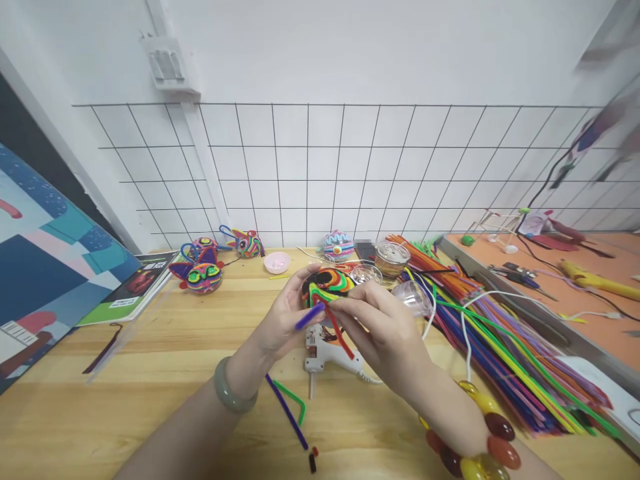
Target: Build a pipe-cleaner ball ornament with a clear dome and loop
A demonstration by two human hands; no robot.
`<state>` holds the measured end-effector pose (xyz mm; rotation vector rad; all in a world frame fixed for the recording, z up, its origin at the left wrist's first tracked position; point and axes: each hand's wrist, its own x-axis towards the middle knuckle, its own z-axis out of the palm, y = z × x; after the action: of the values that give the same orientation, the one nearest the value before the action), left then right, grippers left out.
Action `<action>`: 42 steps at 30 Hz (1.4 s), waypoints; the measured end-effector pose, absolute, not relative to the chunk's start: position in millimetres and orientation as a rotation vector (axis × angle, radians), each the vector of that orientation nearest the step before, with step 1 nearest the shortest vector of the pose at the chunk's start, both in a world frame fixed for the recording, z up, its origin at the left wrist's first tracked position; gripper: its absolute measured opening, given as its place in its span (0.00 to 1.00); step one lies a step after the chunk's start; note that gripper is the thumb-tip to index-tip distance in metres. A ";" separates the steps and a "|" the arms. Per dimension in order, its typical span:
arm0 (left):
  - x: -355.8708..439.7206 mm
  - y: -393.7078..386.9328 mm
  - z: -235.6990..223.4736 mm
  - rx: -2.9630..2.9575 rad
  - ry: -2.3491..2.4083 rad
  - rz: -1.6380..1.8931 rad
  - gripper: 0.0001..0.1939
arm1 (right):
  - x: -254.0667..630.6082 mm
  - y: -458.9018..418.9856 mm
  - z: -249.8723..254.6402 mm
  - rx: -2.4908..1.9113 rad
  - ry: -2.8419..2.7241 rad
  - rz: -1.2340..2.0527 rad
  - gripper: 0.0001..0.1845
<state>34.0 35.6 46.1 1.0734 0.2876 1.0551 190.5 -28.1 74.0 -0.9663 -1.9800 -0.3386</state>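
My left hand [280,320] is wrapped round a ball [333,281] covered in bands of black, orange, yellow and green pipe cleaner. A short purple pipe cleaner [310,316] sticks out by my left thumb. From the ball's front a red pipe cleaner [344,341] hangs down. My right hand [390,327] pinches at the pipe cleaner on the ball's near side; its fingertips partly hide the spot. Just beneath the hands a white hot glue gun [325,359] rests on the table, nozzle toward me. Bent green [300,403] and straight purple pipe cleaners [287,412] lie closer to me.
Finished pipe-cleaner balls [204,277] stand at the back left, near a pink dish [277,263]. Another striped ball [338,245] and a glass cup [393,259] are behind my hands. A large pipe-cleaner bundle [505,360] and white cable fill the right.
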 end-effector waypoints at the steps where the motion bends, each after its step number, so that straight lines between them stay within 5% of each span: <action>1: 34.4 35.9 45.0 1.080 0.294 1.060 0.34 | 189.8 -27.2 73.4 -0.982 -1.997 -0.368 0.09; 12: 24.7 41.4 52.6 1.043 0.311 1.109 0.34 | 219.8 -27.8 93.3 -1.126 -1.600 0.074 0.08; 17: 20.1 42.2 58.9 1.028 0.337 1.148 0.34 | 226.8 -28.5 97.7 -1.192 -1.562 0.113 0.18; 22: 24.7 37.4 60.1 1.030 0.307 1.183 0.33 | 199.3 -37.9 91.6 -1.134 -1.855 0.182 0.05; 27: 28.7 37.5 54.6 1.098 0.309 1.214 0.33 | 179.8 -45.0 78.5 -1.170 -1.899 0.228 0.04; 42: 33.6 37.9 44.4 1.123 0.349 1.207 0.35 | 163.6 -51.5 67.5 -1.101 -2.011 -0.516 0.08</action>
<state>33.6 37.9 44.4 1.1234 0.3487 1.2074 163.6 -51.5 67.5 -1.1013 -2.0112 -0.5161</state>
